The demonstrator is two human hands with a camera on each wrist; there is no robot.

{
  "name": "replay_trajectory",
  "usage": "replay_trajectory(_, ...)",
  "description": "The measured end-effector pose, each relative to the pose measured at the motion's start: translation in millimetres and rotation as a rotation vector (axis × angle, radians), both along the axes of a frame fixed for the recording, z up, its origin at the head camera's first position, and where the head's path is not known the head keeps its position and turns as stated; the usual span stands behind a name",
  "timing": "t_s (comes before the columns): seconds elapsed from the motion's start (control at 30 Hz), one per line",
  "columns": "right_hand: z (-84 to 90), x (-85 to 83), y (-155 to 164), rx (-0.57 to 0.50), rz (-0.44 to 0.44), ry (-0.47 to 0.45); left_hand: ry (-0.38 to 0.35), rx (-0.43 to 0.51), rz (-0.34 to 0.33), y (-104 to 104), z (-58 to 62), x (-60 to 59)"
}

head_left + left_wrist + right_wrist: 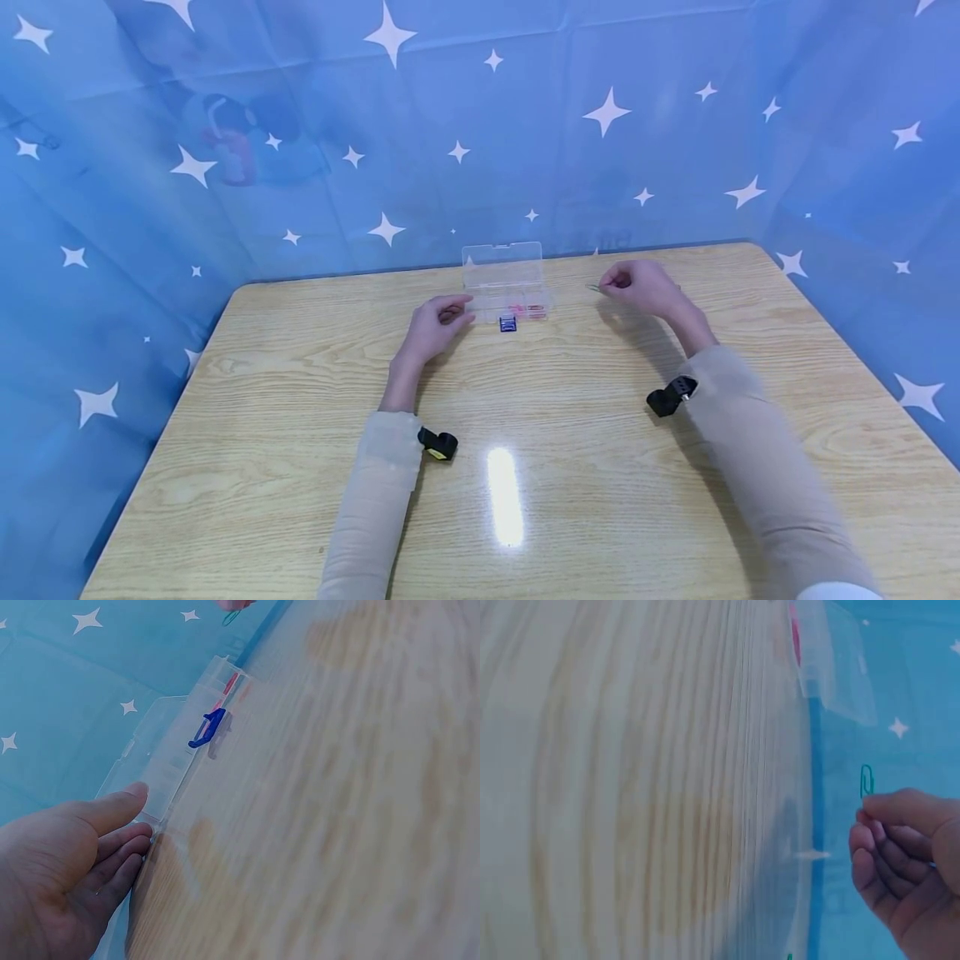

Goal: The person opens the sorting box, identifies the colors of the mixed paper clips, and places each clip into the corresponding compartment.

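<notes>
A green paper clip is pinched between the thumb and forefinger of my right hand, raised over the back right of the table. The other fingers of that hand curl in beneath. My left hand is at the left end of a clear plastic box, its fingertips right at the box's end wall and the thumb along the corner. The box's transparent lid stands up at the back. Red and pink pieces lie in the box's right compartments. In front of it is a small dark blue plastic piece.
The wooden table ends just behind the box, against a blue curtain with white stars. At the bottom of the right wrist view a small green thing shows on the table. Black cameras are strapped to both wrists.
</notes>
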State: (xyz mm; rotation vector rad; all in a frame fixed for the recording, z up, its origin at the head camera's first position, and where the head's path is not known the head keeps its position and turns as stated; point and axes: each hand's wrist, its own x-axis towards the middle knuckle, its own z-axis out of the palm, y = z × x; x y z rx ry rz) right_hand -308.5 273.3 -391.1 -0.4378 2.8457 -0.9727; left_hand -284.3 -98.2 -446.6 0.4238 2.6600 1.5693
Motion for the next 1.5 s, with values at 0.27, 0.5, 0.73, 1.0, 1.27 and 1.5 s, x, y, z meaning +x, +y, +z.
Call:
replay_trajectory(0.27,-4.7,-11.5,-23,-0.040,0.021,0.036,-0.004,0.005,0.002,0,-0.7,0.1)
replay_trajectory(0.5,-4.8,-16.7,-44,-0.051,0.031,0.030,-0.006,0.004,0.004,0,0.2,0.3)
replay_trajectory(0.73,-5.9,-21.5,-64,-0.053,0.025,0.015,-0.001,0.005,0.001,0,0.4,0.2)
replay_trajectory(1.0,-7.9,-24.8,-80,-0.049,0.034,-0.004,0.003,0.009,-0.008,0,0.3,-0.1)
replay_trajectory(1.27,-8.9,-25.8,-86,-0.044,0.034,-0.028,0.010,0.000,-0.007,1,-0.8,-0.7)
replay_trajectory(1.5,-12.1,-27.3,-87,-0.042,0.031,-0.033,0.010,-0.018,0.010,0,-0.8,-0.8)
